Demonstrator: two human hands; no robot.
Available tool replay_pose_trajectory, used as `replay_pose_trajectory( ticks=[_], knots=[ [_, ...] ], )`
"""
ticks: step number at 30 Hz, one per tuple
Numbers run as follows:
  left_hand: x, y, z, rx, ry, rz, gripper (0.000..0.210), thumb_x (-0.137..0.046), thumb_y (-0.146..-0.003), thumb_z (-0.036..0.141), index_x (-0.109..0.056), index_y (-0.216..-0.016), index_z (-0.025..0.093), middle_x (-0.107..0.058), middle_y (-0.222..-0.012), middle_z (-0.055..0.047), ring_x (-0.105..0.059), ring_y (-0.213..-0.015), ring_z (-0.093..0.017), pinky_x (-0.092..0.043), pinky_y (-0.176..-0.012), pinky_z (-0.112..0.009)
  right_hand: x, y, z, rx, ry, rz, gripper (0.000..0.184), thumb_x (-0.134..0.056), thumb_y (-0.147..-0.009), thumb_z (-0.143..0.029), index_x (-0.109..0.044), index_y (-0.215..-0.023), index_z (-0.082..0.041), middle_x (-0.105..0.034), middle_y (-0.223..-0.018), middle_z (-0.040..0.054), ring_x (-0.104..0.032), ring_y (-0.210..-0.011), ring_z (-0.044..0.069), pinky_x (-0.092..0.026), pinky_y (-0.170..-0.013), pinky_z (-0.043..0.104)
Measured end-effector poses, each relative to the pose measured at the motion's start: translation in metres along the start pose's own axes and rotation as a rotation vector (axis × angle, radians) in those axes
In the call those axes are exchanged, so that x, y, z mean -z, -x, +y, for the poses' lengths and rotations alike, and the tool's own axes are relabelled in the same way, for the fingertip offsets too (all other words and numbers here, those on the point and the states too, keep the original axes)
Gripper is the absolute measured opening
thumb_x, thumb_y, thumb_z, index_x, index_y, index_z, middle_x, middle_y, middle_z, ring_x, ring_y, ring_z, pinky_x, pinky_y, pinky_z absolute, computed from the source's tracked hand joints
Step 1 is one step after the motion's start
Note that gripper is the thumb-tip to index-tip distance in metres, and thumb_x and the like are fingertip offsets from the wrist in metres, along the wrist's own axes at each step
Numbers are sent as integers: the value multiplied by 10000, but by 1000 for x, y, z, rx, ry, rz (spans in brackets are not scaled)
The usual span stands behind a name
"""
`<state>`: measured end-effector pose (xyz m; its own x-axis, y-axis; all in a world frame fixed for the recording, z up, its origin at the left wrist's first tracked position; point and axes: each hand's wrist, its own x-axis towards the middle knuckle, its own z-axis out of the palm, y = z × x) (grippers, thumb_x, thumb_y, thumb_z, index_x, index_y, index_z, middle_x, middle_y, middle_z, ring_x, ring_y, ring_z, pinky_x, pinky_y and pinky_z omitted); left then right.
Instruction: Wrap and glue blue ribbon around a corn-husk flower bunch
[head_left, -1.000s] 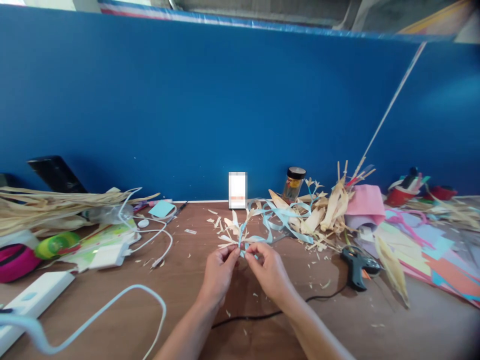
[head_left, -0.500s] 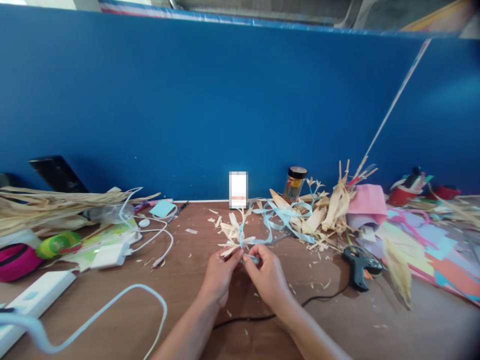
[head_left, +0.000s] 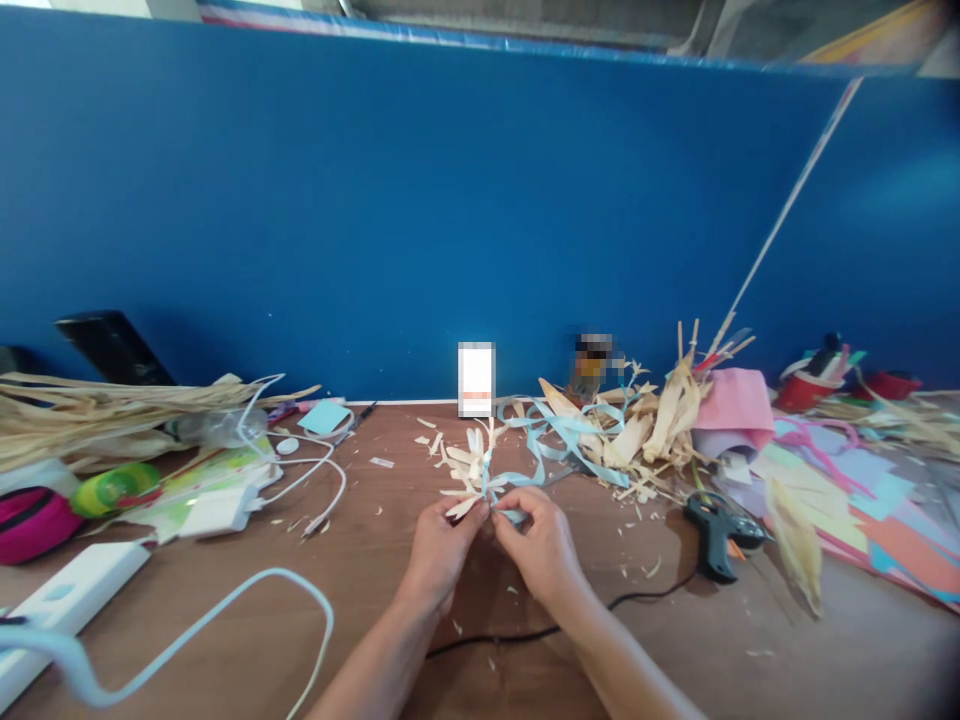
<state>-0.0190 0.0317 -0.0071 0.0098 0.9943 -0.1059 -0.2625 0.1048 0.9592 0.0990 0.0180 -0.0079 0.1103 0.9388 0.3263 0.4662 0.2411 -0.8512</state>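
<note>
and here we are at the middle of the tabletop [head_left: 360, 590], both hands close together, fingertips nearly meeting! the left hand [head_left: 437, 550] is pinched on the base of a pale husk flower [head_left: 466, 462], its petals fanning toward the far edge. the right hand [head_left: 541, 540], just beside it, has thumb and finger clamped on blue ribbon [head_left: 519, 479], which loops away toward the far edge, where dried husks [head_left: 667, 420] are heaped. over toward the right edge, a glue gun [head_left: 716, 540] lies on its side, its black cord [head_left: 495, 638] trailing back below the wrists, and coloured paper [head_left: 892, 510] spreads beyond it. across to the left edge, a white power strip [head_left: 75, 605] sits near the front corner, a white charger [head_left: 217, 512] behind it!
</note>
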Motion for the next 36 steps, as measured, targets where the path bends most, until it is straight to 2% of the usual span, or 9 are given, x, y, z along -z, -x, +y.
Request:
replay_pose_trajectory(
  ticks=[5,11,18,22,25,29,33,36],
  knots=[
    [2,0,1,32,46,-32,240,-719,-554,311,-663,-675,111,-612,-589,-18,-494,-562,-112,-366,-561,-214,0,-1,0,-80,-111,-118,96,-499,-706,-224,-571,-698,-162,-520,-579,-25,-451,-533,108,-370,-528,205],
    [5,-2,-2,53,10,-91,269,-714,-554,358,-667,-649,111,-576,-544,-5,-450,-523,-97,-332,-527,-210,-1,-1,4,-88,-209,-132,55,-514,-689,-212,-538,-693,-163,-514,-605,-23,-441,-567,110,-359,-537,203],
    [5,-5,-3,63,-29,-95,291,-716,-537,389,-653,-595,111,-514,-495,23,-366,-475,-60,-269,-468,-187,-4,-1,2,-301,-456,-187,105,-569,-633,-202,-473,-654,-168,-422,-540,-68,-359,-503,74,-285,-479,179],
    [7,-5,-2,89,-36,-84,298,-713,-539,399,-647,-609,116,-523,-511,19,-358,-465,-61,-268,-458,-189,-2,-3,0,-411,-563,-266,159,-549,-691,-301,-461,-654,-173,-394,-524,-72,-321,-450,60,-243,-421,170],
    [9,-4,-3,110,-74,-65,292,-719,-525,394,-641,-604,124,-527,-513,19,-349,-456,-63,-256,-448,-189,1,-4,2,-364,-515,-253,165,-546,-713,-329,-489,-681,-177,-384,-508,-74,-286,-415,54,-217,-387,169],
    [8,-3,-3,121,-119,-35,300,-705,-532,407,-636,-598,123,-569,-558,1,-355,-453,-63,-255,-446,-187,0,-3,6,-223,-417,-199,128,-527,-738,-297,-514,-690,-179,-411,-510,-69,-316,-418,61,-268,-403,175],
    [6,-2,-5,109,-144,22,302,-691,-539,418,-637,-600,127,-553,-510,16,-366,-445,-68,-250,-447,-192,-3,-1,7,-221,-334,-235,136,-506,-749,-287,-551,-707,-166,-458,-526,-57,-379,-465,77,-309,-453,185],
    [5,-1,-6,81,-140,6,288,-685,-552,405,-628,-584,125,-512,-457,32,-374,-446,-74,-254,-452,-197,-2,-1,7,-242,-298,-254,149,-532,-725,-281,-589,-732,-144,-531,-581,-31,-431,-525,91,-333,-504,196]
  ],
)
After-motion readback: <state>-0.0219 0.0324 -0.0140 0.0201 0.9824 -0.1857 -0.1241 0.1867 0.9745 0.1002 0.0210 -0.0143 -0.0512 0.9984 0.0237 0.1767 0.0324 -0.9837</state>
